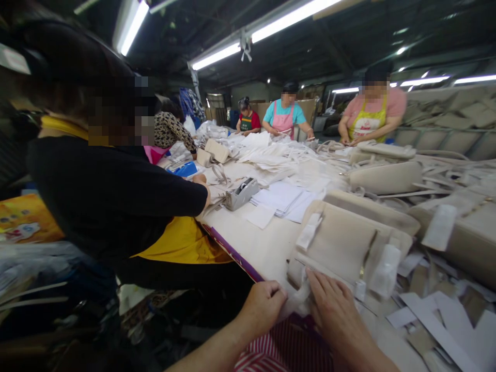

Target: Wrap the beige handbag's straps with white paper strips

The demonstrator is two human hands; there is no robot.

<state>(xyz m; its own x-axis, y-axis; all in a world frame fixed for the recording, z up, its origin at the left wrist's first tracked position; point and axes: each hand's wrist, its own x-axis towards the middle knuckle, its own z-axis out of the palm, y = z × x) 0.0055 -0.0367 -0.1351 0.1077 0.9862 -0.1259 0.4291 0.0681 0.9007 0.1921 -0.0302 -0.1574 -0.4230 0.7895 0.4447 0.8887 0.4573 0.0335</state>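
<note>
A beige handbag [341, 227] lies in front of me at the table edge, with white wrapping on its side parts [385, 271] and a zip with a gold-coloured pull on its front. My left hand [265, 305] is closed at the table edge, left of the bag. Its fingers pinch a thin, whitish, see-through wrapping sheet [296, 302] that runs toward my other hand. My right hand [331, 305] lies with fingers stretched out over the near side of the bag and the sheet's right end. The thumb side is partly hidden.
A grey tape dispenser [242, 194] and white paper sheets [287, 199] lie beyond the bag. More beige bags [387, 177] and paper strips [445, 315] crowd the right. Close on my left, a co-worker in a black top [116, 191] reaches over the table; several others work farther back.
</note>
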